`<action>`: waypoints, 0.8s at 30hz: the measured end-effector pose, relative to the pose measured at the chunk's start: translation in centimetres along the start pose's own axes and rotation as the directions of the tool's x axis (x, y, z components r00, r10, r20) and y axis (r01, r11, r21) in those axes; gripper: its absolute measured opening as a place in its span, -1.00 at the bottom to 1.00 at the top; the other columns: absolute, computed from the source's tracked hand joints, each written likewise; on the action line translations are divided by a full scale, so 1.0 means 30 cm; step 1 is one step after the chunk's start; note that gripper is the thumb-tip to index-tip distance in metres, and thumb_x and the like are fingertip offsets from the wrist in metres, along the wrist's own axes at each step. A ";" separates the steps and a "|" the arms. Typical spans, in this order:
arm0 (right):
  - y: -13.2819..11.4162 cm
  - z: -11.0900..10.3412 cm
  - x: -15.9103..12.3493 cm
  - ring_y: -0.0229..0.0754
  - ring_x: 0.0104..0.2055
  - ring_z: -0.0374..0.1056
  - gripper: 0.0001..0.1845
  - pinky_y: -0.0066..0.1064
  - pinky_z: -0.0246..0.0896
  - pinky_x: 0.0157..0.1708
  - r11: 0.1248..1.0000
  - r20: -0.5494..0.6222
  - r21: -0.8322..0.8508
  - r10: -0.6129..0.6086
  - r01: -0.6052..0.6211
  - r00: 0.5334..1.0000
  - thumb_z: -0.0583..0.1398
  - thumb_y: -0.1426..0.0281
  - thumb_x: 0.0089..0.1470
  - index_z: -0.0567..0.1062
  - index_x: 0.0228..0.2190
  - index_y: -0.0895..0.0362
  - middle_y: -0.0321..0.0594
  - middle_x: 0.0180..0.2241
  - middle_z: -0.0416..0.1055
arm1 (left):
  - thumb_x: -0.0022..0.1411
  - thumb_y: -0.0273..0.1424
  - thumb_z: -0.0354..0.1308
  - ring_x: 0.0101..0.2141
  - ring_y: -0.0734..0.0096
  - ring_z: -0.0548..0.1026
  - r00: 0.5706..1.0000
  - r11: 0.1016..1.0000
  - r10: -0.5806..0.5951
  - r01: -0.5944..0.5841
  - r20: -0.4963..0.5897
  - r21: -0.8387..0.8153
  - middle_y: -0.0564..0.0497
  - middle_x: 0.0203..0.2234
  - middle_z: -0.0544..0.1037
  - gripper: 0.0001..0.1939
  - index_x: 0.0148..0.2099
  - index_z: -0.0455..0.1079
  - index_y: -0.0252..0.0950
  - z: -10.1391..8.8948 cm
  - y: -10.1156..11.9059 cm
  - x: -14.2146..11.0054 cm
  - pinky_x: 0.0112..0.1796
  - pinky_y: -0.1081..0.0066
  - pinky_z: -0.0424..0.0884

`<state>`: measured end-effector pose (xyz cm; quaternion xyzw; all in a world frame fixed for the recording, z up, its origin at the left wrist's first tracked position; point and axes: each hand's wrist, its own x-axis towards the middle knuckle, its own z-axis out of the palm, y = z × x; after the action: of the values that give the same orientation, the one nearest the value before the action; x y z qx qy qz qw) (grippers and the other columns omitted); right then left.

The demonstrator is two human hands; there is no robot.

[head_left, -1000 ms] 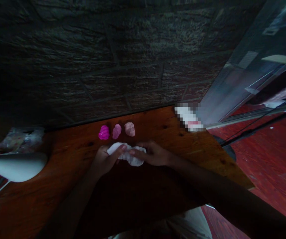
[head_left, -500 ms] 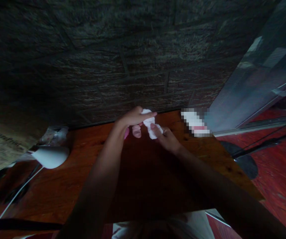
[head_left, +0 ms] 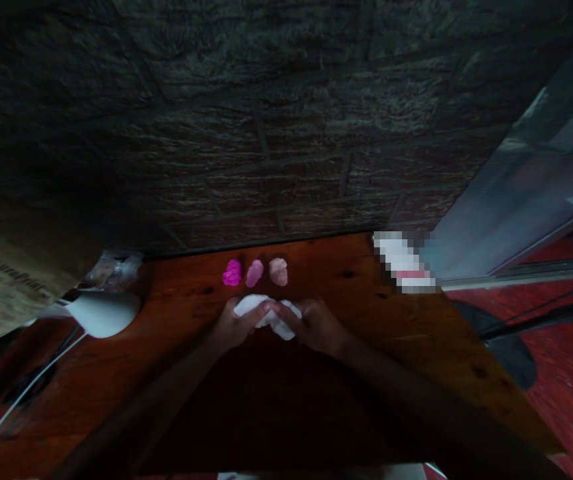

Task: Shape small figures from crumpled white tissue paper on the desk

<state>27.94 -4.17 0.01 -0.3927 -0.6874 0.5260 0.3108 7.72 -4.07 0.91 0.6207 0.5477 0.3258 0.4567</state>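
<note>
Between my two hands is a soft white lump of modelling clay (head_left: 280, 327), its ends gripped on either side. My left hand (head_left: 239, 323) is closed around the left end, thumb on top. On the other end my right hand (head_left: 319, 325) is closed too, and the two thumbs meet near the middle. Just beyond my hands, three small lumps lie in a row on the table: a magenta lump (head_left: 232, 273), a pink lump (head_left: 254, 273) and a pale pink lump (head_left: 279, 272). Neither hand touches them.
The wooden table (head_left: 166, 293) backs onto a dark brick wall (head_left: 246, 133). On the left stand a white rounded object (head_left: 109, 313) with a cable, a clear plastic bag (head_left: 111, 270) and a printed brown surface (head_left: 11, 267). A blurred-out white item (head_left: 404, 263) lies right.
Both hands have come down and nearer to me with the white clay, away from the wall. My left hand no longer covers the pink lumps, and the thumbs are now side by side.
</note>
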 end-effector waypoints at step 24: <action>-0.010 0.004 0.004 -0.27 -0.43 0.24 -0.46 -0.43 0.15 -0.43 0.992 0.027 0.116 0.045 -0.047 0.999 0.15 -0.10 0.23 0.43 -0.39 0.14 -0.30 -0.45 0.35 | 0.02 0.22 0.28 -0.61 0.49 0.32 0.994 0.972 -0.047 0.068 0.095 -0.224 0.07 -0.65 0.40 -0.38 -0.50 0.38 -0.29 0.039 -0.027 0.001 -0.57 0.47 0.23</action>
<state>27.73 -4.17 0.29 -0.3833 -0.6499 0.5770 0.3127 8.48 -4.31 -0.26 0.5622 0.5036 0.3450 0.5579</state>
